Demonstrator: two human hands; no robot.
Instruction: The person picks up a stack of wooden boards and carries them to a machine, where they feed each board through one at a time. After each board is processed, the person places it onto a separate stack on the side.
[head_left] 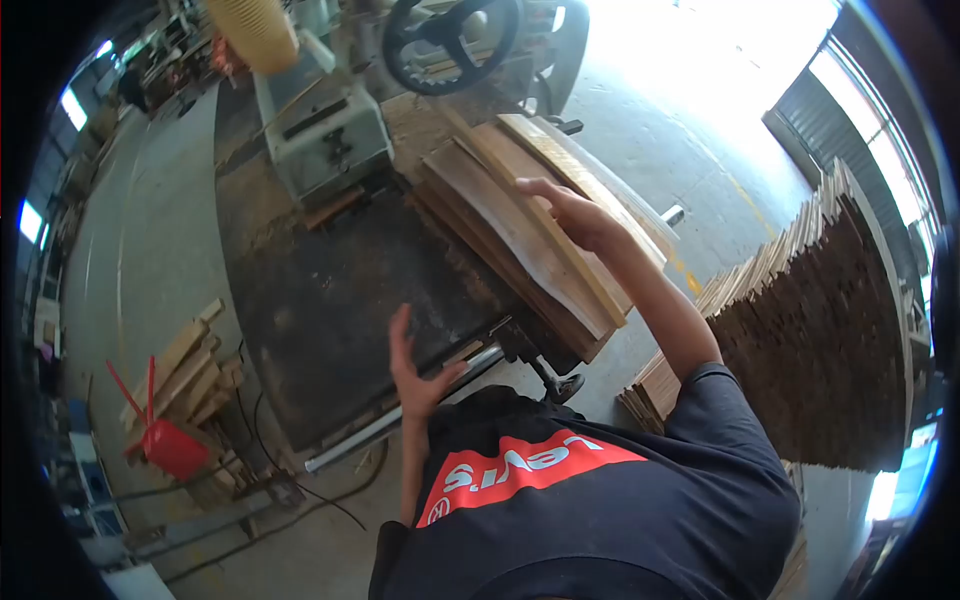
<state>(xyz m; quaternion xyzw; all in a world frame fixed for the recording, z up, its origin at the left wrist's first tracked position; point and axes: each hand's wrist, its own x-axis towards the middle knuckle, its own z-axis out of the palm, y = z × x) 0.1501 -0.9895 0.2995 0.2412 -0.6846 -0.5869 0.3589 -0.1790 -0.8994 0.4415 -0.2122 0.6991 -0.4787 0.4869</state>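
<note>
The right hand (pixel 578 215) lay flat, fingers spread, on top of the stack of boards (pixel 530 235) that leaned across the far corner of the dark machine table (pixel 330 300). The left hand (pixel 412 365) hung open over the near edge of that table, gripping nothing. To my eye the stack could slide: the boards sat tilted and overhung the table edge, held only by a pressing palm, so a careless push might fan them off toward the floor. A finger might also be pinched between shifting boards. The boards looked thin, pale and rough-sawn, uneven in length, their edges slightly staggered. Beyond the table stood a black handwheel (pixel 452 42); off its right side rose a tall pile of slats (pixel 820 320).
</note>
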